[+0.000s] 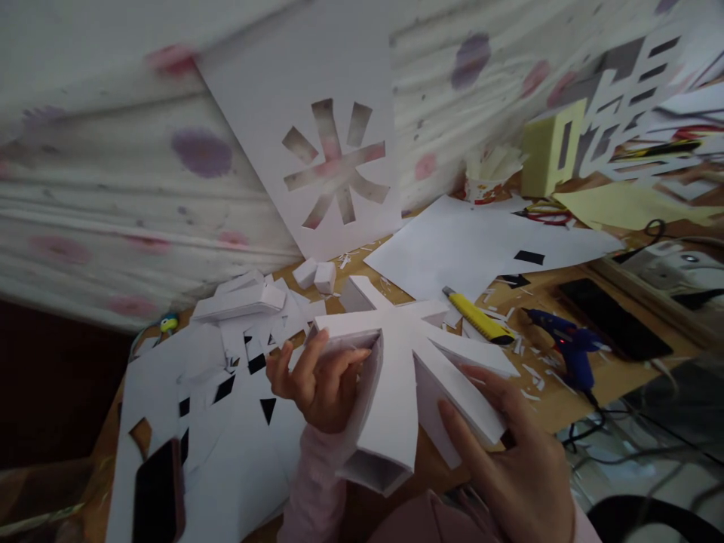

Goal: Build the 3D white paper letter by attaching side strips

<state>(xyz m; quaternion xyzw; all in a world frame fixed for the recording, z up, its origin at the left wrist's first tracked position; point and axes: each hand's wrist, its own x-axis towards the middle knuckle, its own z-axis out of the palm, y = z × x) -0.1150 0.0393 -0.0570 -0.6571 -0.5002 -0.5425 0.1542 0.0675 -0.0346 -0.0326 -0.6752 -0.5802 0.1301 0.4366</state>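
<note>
A white three-dimensional paper shape [396,362] with several box-like arms is held up over the table. My left hand [317,381] grips its left arm, with the thumb and fingers closed on the paper wall. My right hand [509,452] lies against the lower right arm, fingers stretched along its side. Behind it, a white sheet with the same star-like figure cut out [322,128] leans on the bedding.
A yellow utility knife [480,315] and a blue glue gun [566,348] lie to the right on the wooden table [566,407]. Paper offcuts [243,317] pile up at left, beside a dark phone [158,490]. More sheets, a yellow block [546,147] and cables sit at back right.
</note>
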